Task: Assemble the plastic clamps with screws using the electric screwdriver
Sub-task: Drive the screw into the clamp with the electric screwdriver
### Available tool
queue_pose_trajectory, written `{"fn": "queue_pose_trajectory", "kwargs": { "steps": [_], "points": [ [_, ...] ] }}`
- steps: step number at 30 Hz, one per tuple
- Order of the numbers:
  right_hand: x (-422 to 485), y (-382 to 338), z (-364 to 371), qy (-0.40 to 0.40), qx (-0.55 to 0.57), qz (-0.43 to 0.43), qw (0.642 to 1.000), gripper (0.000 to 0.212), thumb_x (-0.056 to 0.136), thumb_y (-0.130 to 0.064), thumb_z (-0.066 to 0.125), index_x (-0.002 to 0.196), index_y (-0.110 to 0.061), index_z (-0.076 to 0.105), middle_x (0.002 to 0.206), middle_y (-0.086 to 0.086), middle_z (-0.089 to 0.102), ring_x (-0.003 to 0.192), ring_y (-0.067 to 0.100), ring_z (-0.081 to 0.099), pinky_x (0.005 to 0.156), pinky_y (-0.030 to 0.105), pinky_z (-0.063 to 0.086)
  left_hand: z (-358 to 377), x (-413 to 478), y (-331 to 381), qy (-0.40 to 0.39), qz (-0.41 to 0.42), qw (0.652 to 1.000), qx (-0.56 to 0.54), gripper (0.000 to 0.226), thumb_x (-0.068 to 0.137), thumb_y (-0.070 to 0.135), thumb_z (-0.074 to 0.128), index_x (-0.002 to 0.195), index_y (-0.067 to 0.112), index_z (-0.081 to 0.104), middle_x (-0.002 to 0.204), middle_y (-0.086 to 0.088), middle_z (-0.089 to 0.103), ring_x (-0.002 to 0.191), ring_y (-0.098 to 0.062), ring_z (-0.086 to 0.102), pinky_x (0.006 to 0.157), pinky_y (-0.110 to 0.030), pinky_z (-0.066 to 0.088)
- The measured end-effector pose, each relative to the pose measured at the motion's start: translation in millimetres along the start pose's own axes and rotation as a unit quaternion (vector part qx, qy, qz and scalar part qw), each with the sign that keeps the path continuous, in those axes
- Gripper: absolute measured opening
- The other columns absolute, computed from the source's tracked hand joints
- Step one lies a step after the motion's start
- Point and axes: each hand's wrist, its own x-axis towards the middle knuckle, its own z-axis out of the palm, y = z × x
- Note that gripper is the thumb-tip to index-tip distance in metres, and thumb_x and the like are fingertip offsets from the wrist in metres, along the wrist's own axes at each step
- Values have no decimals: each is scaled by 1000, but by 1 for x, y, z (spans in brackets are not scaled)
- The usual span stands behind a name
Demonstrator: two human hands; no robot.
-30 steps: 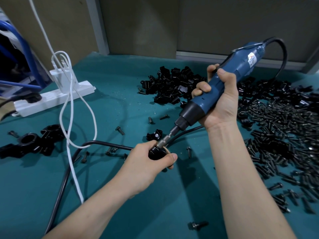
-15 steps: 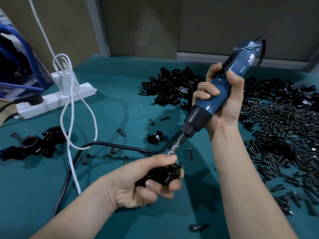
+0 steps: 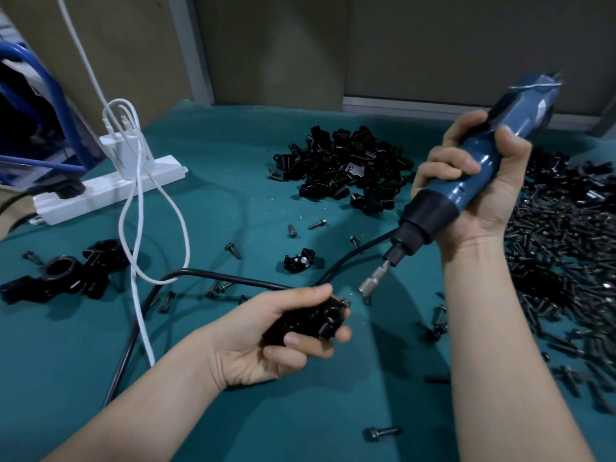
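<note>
My left hand [image 3: 266, 341] grips a black plastic clamp [image 3: 310, 323] above the teal table, palm turned up. A screw head shows at the clamp's far end. My right hand [image 3: 473, 195] grips the blue electric screwdriver [image 3: 466, 175], tilted with its bit [image 3: 371, 285] pointing down-left. The bit tip hangs a short way right of the clamp, apart from it. A pile of black clamp parts [image 3: 343, 168] lies at the table's back middle. A heap of black screws [image 3: 566, 261] covers the right side.
Assembled clamps [image 3: 66, 271] lie at the left. A single clamp half [image 3: 300, 260] and several loose screws sit mid-table. A white power strip [image 3: 110, 191] with white cable [image 3: 143, 228] is at back left. The screwdriver's black cord [image 3: 206, 278] crosses the table.
The bit has come off the clamp and the screwdriver has risen to the right. My left hand has turned palm-up and drawn the clamp toward me.
</note>
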Motion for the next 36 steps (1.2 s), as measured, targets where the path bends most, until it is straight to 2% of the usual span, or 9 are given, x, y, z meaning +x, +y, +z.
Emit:
{"fn": "queue_pose_trajectory", "kwargs": {
  "steps": [5, 8, 16, 21, 29, 36],
  "points": [
    [0, -5, 5, 49, -110, -27, 992, 11, 79, -23, 50, 87, -15, 53, 81, -7, 61, 43, 4, 44, 44, 17, 42, 2, 4, 0, 94, 71, 992, 33, 28, 66, 21, 76, 73, -5, 69, 72, -12, 59, 46, -6, 41, 30, -11, 32],
    [0, -1, 7, 61, -166, -24, 984, 9, 80, -22, 50, 87, -16, 51, 82, -8, 60, 44, 3, 43, 45, 17, 42, 3, 5, 2, 111, 83, 990, 31, 30, 64, 22, 75, 71, -6, 68, 70, -11, 56, 46, -6, 40, 30, -10, 31],
    [2, 4, 10, 69, -183, -24, 980, 12, 80, -20, 52, 90, -17, 47, 83, -8, 58, 44, 4, 43, 44, 18, 42, 3, 2, 0, 85, 60, 994, 26, 26, 68, 15, 80, 78, -7, 69, 73, -14, 59, 47, -7, 43, 30, -12, 35],
    [3, 10, 11, 59, -184, -12, 981, 9, 81, -19, 52, 88, -16, 49, 83, -7, 59, 44, 5, 43, 42, 19, 42, 1, 3, 0, 65, 51, 996, 12, 41, 55, 12, 93, 82, -7, 69, 75, -16, 59, 47, -8, 44, 30, -13, 36],
    [3, 17, 12, 50, -172, -2, 984, 7, 81, -17, 51, 87, -15, 50, 81, -6, 60, 43, 5, 44, 42, 19, 43, -4, 2, 1, 22, 21, 998, -47, 37, 64, 8, 89, 89, -9, 67, 77, -19, 56, 48, -10, 44, 27, -15, 38],
    [2, 18, 11, 36, -162, -4, 986, 7, 82, -17, 50, 88, -14, 50, 81, -6, 59, 42, 5, 44, 42, 19, 43, -3, 3, 1, 35, 25, 997, -70, 40, 59, 5, 90, 86, -10, 66, 77, -19, 55, 45, -10, 43, 25, -15, 34]
  ]
}}
